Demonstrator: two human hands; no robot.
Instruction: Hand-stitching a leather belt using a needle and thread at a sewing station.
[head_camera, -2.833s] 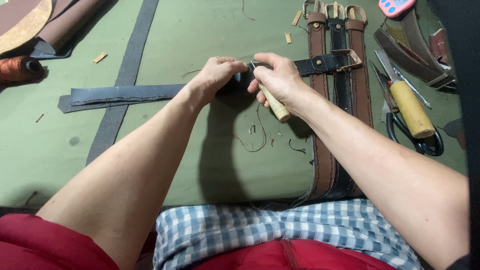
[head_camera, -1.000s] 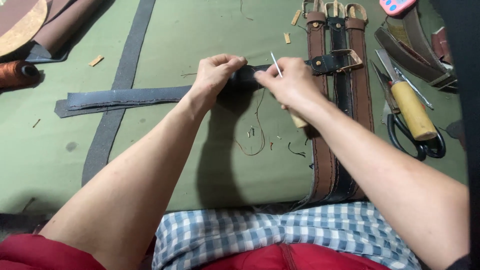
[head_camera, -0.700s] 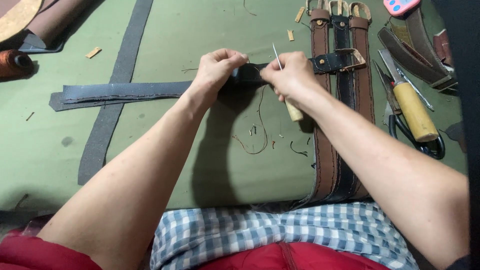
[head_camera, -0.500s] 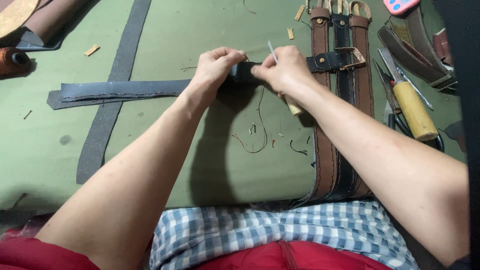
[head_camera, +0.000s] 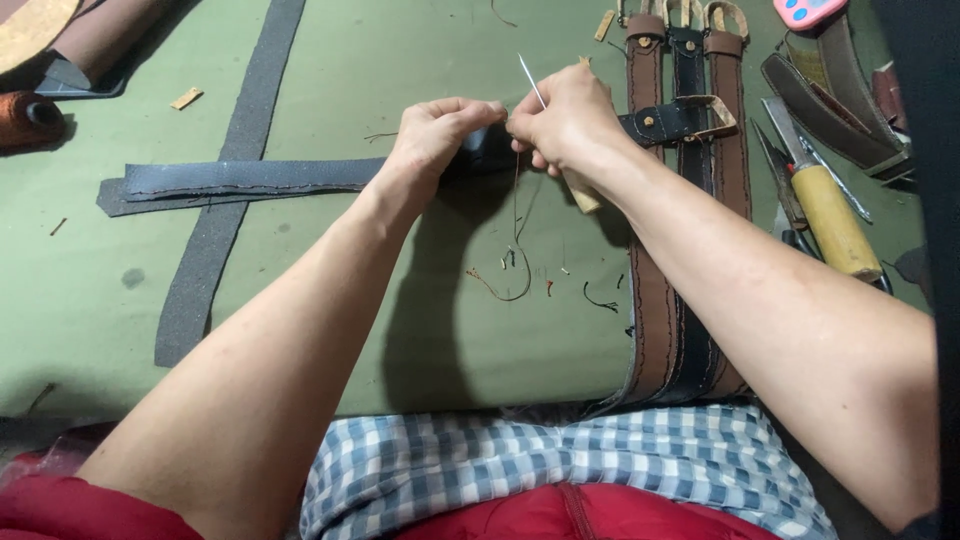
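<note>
The dark strap (head_camera: 250, 178) lies flat across the green desk (head_camera: 330, 90), running from the left toward the middle, where your two hands meet over its near end. Your left hand (head_camera: 440, 135) pinches that end, fingers closed on the leather. Your right hand (head_camera: 565, 115) touches it from the other side, fingers curled shut around an awl (head_camera: 532, 82); its metal point sticks up and away from you, and the pale wooden handle shows below your palm. A thread (head_camera: 515, 250) hangs from the work and curls on the desk among short thread scraps.

Just right of your hands, three belts (head_camera: 690, 60) lie side by side, running from the far edge to your lap, with a buckled strap laid across them. Further right lie a wooden-handled tool (head_camera: 835, 222) and more leather straps. A long grey strip (head_camera: 215, 230) crosses under the dark strap on the left. A reddish-brown spool (head_camera: 28, 118) sits at the far left edge. The green cloth covers the whole surface; your checked shirt fills the bottom.
</note>
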